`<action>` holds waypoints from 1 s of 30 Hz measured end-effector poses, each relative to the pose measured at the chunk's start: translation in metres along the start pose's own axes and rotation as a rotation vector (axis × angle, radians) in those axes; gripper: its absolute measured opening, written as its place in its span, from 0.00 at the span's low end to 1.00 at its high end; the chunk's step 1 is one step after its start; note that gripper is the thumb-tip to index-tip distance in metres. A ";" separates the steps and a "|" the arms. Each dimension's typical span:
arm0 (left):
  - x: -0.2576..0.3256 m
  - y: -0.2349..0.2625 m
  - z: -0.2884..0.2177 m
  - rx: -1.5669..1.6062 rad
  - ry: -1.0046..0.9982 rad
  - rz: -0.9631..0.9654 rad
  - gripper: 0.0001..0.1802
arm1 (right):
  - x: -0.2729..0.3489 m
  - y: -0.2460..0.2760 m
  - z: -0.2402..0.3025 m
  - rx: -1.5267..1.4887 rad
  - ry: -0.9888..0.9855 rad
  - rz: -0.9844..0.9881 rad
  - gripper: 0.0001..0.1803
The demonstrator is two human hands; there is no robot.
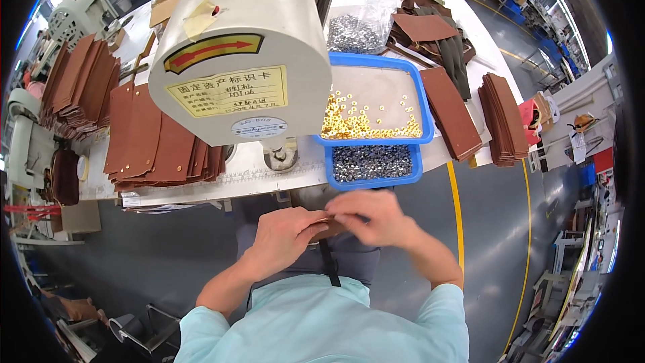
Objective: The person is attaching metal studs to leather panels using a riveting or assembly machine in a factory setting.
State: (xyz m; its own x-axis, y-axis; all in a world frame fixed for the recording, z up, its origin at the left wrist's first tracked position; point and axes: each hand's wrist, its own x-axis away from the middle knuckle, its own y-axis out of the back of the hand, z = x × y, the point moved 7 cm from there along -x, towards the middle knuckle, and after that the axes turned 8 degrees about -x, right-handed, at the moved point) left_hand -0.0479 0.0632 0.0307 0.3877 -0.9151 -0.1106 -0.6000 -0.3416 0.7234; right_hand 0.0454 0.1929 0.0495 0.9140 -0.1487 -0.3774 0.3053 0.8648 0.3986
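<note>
One brown leather-like piece [328, 230] lies between the hands, above the lap and just off the near edge of the white table [478, 27]. From my remote post I see the left hand [285, 234] pinching it between thumb and fingers, which I judge steadies it. The right hand [377, 218] curls in from the other side, its fingertips at the piece; blur and overlap keep me from telling whether they grip or merely touch. Held near the body, the piece presumably stays under close view.

Beyond the hands, the lower blue tray [328, 171] contains dark metal fittings; the upper blue tray [428, 104], overlapping its far side, contains gold rings. I take this placing to keep both kinds separate yet within reach. The machine head [235, 40] rises to their left. Brown panels lie farther left in a fanned stack [141, 136] and to the right in two narrower piles [449, 113] [502, 119], aligned, I infer, for easy lifting.
</note>
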 end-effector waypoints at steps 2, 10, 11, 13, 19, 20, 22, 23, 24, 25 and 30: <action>0.003 -0.001 0.000 -0.005 -0.018 -0.004 0.09 | -0.006 0.039 -0.024 0.151 -0.121 -0.114 0.08; 0.005 0.008 0.012 0.239 0.092 -0.083 0.12 | 0.015 0.087 -0.093 0.708 -0.583 0.097 0.10; 0.004 0.007 0.012 0.238 0.095 -0.085 0.12 | 0.016 0.083 -0.095 0.746 -0.518 0.072 0.09; 0.006 0.008 0.017 0.335 0.151 -0.123 0.12 | 0.018 0.077 -0.100 0.779 -0.455 0.048 0.09; 0.006 0.014 0.009 0.304 -0.001 -0.198 0.10 | 0.018 0.073 -0.098 0.776 -0.372 -0.039 0.03; 0.006 0.014 0.010 0.303 0.001 -0.199 0.10 | 0.018 0.074 -0.097 0.776 -0.376 -0.054 0.03; 0.008 0.012 0.008 0.271 -0.040 -0.179 0.09 | 0.019 0.075 -0.096 0.774 -0.381 -0.067 0.02; 0.009 0.012 0.008 0.270 -0.036 -0.179 0.09 | 0.019 0.074 -0.098 0.755 -0.383 -0.057 0.02; 0.009 0.013 0.006 0.259 -0.052 -0.194 0.08 | 0.019 0.074 -0.100 0.737 -0.385 -0.046 0.02; 0.009 0.014 0.005 0.246 -0.066 -0.208 0.07 | 0.019 0.074 -0.103 0.734 -0.385 -0.041 0.02; 0.012 0.011 0.009 0.287 -0.086 -0.238 0.10 | 0.018 0.077 -0.092 0.758 -0.327 -0.158 0.04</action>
State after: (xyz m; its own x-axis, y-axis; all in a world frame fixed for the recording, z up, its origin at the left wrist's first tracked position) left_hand -0.0558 0.0468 0.0312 0.4868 -0.8136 -0.3179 -0.6764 -0.5814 0.4521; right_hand 0.0608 0.3006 -0.0040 0.8412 -0.4734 -0.2612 0.4260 0.2829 0.8594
